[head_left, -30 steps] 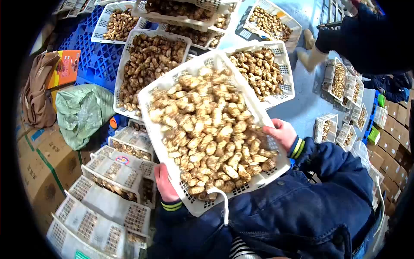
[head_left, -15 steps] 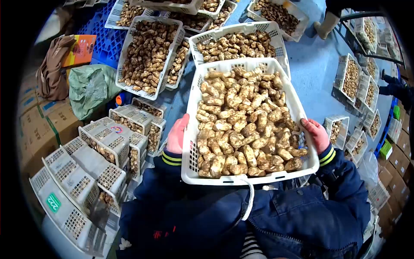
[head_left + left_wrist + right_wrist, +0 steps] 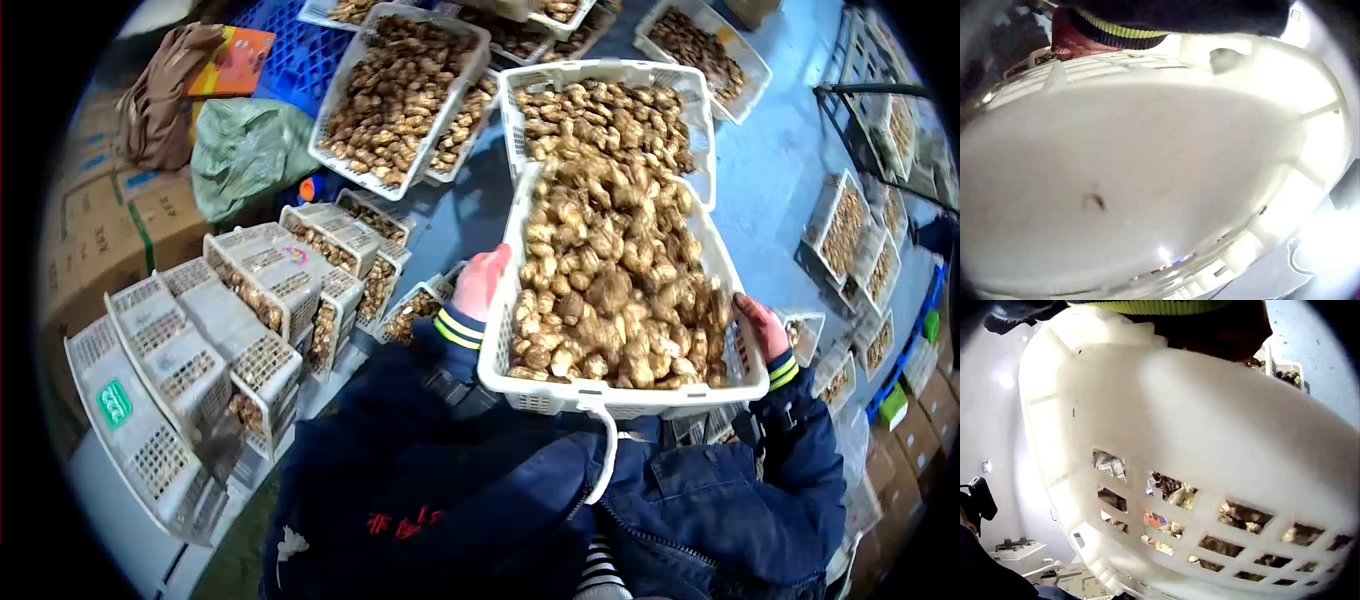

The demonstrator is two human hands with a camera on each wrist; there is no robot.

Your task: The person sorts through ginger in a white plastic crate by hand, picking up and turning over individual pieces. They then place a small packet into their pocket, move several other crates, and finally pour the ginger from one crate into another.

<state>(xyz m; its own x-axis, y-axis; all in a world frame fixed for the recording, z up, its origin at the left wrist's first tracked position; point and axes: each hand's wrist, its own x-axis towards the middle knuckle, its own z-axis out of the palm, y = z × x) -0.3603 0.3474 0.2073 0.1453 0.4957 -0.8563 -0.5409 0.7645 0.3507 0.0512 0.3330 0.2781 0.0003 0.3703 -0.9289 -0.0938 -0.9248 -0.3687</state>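
A white slatted basket (image 3: 620,398) full of brown, lumpy, root-like pieces (image 3: 610,280) is held up in front of the person's body. The left hand (image 3: 480,284) grips its left side, fingers mostly hidden by the wall. On the right side, the right hand (image 3: 765,326) holds the rim with its fingers curled under. Part of the left hand (image 3: 1075,39) shows above the basket wall (image 3: 1147,156) in the left wrist view. The basket's wall (image 3: 1210,419) fills most of the right wrist view, below the right hand (image 3: 1222,334).
Another filled basket (image 3: 706,150) lies just beyond the held one. More filled baskets (image 3: 318,125) stand at the back, and stacked baskets (image 3: 150,355) at the left, near a green bag (image 3: 245,150) and cartons (image 3: 100,245). Blue floor (image 3: 765,190) shows at the right.
The held basket has swung from a tilted position at the centre to the right of the head view. The view has shifted, and the left hand now shows farther right and higher.
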